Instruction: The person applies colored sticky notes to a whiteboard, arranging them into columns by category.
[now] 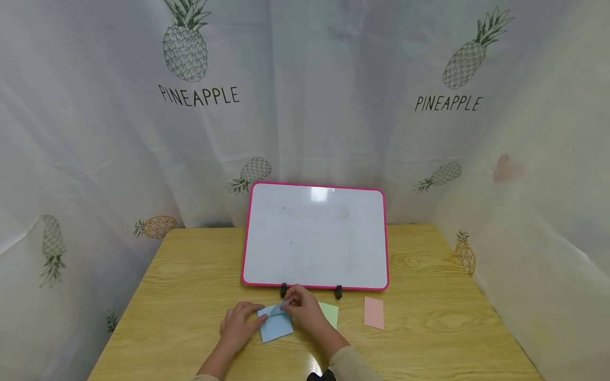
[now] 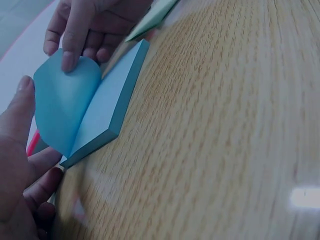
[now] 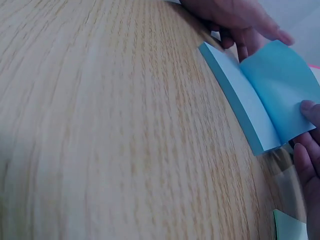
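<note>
A pad of blue sticky notes [image 1: 276,330] lies on the table, its top sheet [image 2: 65,100] bent up and away from the stack. The right hand [image 1: 304,311] pinches the free edge of this sheet between thumb and fingers. At the pad's left end, the left hand [image 1: 238,324] holds the corner, its fingers low against the pad's side and its thumb beside the lifted sheet. The pad's thick edge [image 3: 232,100] shows in the right wrist view. Part of a green sticky note pad [image 1: 330,314] shows behind the right wrist.
A pink sticky note pad [image 1: 374,313] lies further right on the wooden table [image 1: 429,338]. Behind the hands, a pink-framed whiteboard [image 1: 314,238] leans back on black stand feet [image 1: 338,292]. Pineapple-print curtains [image 1: 333,106] surround the table.
</note>
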Demonstrator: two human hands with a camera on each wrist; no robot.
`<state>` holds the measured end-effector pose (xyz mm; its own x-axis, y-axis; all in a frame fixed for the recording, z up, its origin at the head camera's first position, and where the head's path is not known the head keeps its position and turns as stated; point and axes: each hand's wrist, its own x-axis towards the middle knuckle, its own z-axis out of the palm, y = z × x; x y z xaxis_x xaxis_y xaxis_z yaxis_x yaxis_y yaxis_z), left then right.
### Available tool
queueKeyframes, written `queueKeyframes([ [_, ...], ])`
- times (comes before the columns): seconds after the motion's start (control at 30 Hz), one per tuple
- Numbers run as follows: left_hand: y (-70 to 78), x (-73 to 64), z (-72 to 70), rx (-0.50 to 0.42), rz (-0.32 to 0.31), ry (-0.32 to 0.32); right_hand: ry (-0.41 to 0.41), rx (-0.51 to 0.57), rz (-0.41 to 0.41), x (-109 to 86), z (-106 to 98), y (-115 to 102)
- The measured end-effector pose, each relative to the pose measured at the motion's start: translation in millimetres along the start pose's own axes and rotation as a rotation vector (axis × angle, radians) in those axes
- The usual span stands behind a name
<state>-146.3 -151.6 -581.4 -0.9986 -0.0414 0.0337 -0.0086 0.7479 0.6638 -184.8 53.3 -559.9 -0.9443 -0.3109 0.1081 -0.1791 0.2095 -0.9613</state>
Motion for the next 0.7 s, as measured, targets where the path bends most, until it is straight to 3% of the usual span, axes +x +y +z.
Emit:
queueKeyframes([
  [0.27, -4.3, -0.1, -0.8, 0.03, 0.0, -0.024, -0.002, 0.04, 0.037, 0.6, -0.5, -21.9],
  [0.5, -7.2, -0.7, 0.0, 0.046, 0.008, -0.024, 0.008, 0.01, 0.096, 18.1, 6.2, 14.0],
  [0.7, -6.8, -0.7, -1.6, 0.043, 0.005, -0.034, 0.019, 0.012, 0.15, 20.6, 5.9, 9.1],
])
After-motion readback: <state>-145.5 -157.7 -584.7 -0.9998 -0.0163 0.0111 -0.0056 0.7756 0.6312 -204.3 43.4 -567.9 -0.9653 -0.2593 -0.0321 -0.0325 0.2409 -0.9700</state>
